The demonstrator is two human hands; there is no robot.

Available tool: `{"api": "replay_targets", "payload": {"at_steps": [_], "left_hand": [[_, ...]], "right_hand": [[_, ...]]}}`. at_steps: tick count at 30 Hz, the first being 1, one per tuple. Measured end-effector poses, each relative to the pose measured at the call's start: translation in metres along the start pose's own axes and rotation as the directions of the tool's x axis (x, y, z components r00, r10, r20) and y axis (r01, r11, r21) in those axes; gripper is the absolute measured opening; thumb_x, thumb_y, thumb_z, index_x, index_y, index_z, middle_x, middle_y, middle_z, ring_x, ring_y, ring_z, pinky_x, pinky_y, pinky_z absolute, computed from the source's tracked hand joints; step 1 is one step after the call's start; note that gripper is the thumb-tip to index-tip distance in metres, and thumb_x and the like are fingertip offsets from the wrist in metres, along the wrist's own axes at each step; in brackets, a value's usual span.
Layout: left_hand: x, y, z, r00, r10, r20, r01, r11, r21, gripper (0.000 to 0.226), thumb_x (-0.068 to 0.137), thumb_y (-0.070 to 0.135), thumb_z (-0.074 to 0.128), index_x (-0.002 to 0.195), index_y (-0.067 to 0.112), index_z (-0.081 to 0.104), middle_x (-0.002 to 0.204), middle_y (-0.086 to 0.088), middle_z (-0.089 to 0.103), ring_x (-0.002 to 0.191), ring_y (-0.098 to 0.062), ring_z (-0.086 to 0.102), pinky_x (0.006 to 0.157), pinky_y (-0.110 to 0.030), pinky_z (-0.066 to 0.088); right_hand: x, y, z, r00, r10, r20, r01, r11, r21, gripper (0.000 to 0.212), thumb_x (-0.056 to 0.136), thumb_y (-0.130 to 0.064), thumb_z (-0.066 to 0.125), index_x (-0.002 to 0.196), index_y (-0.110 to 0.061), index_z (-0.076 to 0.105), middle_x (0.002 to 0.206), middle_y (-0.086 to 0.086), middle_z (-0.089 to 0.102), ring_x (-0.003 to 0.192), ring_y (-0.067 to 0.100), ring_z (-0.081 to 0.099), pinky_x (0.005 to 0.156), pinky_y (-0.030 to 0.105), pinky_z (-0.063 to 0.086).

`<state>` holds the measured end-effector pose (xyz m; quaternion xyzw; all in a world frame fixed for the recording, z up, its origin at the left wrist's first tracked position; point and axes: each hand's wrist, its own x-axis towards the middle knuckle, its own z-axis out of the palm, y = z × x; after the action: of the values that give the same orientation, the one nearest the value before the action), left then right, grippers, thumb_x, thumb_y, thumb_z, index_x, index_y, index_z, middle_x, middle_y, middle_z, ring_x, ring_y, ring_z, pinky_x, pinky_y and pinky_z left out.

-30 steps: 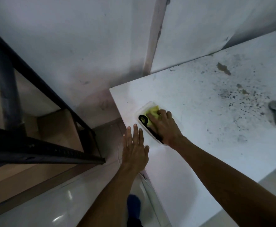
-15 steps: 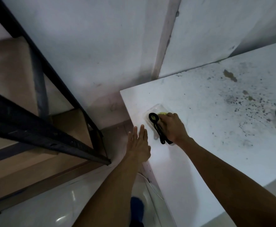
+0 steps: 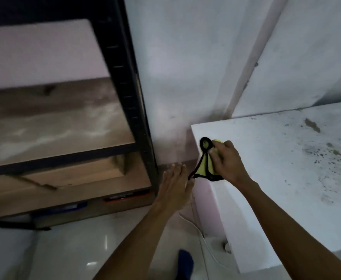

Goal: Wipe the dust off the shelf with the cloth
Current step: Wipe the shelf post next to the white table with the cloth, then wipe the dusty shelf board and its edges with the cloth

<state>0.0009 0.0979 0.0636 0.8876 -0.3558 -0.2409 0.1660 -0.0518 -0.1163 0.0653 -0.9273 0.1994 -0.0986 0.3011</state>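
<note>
The right hand (image 3: 227, 161) grips the cloth (image 3: 205, 167), a yellow piece with black edging and a black loop, at the near-left corner of the white slab (image 3: 276, 158). The fingers are curled and pressed around the upper part of the cloth; the lower part hangs past the left edge of the slab. The loop stands just left of the fingertips, over the slab corner.

The left hand (image 3: 175, 186) is flat with fingers extended and held together, holding nothing. It lies left of the slab, between the slab and the shelf post (image 3: 134, 98). The hanging end of the cloth reaches close to this hand; contact cannot be determined.

The shelf (image 3: 50, 136) stands at the left. It has a black metal frame and brown boards. The upper visible board carries pale dust streaks. A lower board lies beneath it, near the floor (image 3: 68, 249).

The slab top carries dark specks and stains across its right and far areas. A white wall (image 3: 185, 67) rises behind the shelf and the slab. A thin white cable (image 3: 204, 239) runs down beside the left face of the slab. The shelf portion of the view is blurred.
</note>
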Motion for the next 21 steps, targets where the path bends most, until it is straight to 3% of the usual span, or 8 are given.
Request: {"api": "replay_targets", "payload": {"at_steps": [4,9,14,17,21], "left_hand": [[-0.061,-0.036,-0.016,0.981,-0.085,-0.175,0.070,0.993,-0.095,0.063,0.107,0.048,0.019,0.161,0.017,0.007,0.169,0.003,-0.001,0.156,-0.015,-0.008,0.126,-0.039,-0.007],[-0.129,-0.099,-0.037,0.864,-0.285,-0.416,0.216,0.955,-0.204,0.078,0.096,0.066,-0.001,0.160,0.024,0.007,0.167,0.009,0.001,0.154,-0.008,-0.007,0.126,-0.038,-0.009],[-0.141,-0.158,-0.088,0.735,-0.229,-0.638,0.188,0.973,-0.133,0.067,0.100,0.058,0.009,0.158,0.024,0.008,0.168,0.004,0.005,0.156,-0.012,-0.005,0.128,-0.041,-0.002],[-0.133,-0.189,-0.126,0.674,-0.188,-0.714,0.171,0.981,-0.096,0.066,0.104,0.053,0.015,0.160,0.020,0.014,0.169,0.003,0.006,0.156,-0.012,-0.008,0.128,-0.040,-0.004],[-0.116,-0.226,-0.159,0.685,-0.143,-0.714,0.142,0.988,-0.061,0.070,0.103,0.056,0.010,0.160,0.016,0.017,0.169,-0.004,0.004,0.156,-0.020,-0.011,0.125,-0.038,-0.014]], "right_hand": [[-0.023,-0.071,0.008,0.987,-0.156,0.037,0.153,0.986,0.074,0.041,0.098,-0.045,0.043,0.128,-0.022,0.056,0.100,-0.001,0.048,0.089,0.014,0.053,0.081,0.028,0.044],[-0.044,-0.157,0.018,0.937,-0.343,0.065,0.335,0.936,0.105,0.034,0.099,-0.029,0.051,0.131,-0.019,0.056,0.105,-0.004,0.043,0.093,0.012,0.053,0.085,0.022,0.046],[-0.037,-0.233,0.038,0.894,-0.443,0.066,0.437,0.895,0.085,0.035,0.099,-0.030,0.052,0.133,-0.022,0.053,0.109,-0.009,0.038,0.094,-0.001,0.048,0.084,0.008,0.039],[-0.021,-0.276,0.048,0.884,-0.463,0.069,0.462,0.886,0.034,0.035,0.101,-0.032,0.049,0.134,-0.021,0.052,0.109,-0.007,0.037,0.089,0.003,0.052,0.086,0.019,0.047],[0.020,-0.321,0.057,0.889,-0.448,0.096,0.457,0.882,-0.120,0.035,0.102,-0.036,0.044,0.133,-0.023,0.052,0.113,-0.002,0.038,0.089,0.018,0.059,0.089,0.031,0.050]]}}
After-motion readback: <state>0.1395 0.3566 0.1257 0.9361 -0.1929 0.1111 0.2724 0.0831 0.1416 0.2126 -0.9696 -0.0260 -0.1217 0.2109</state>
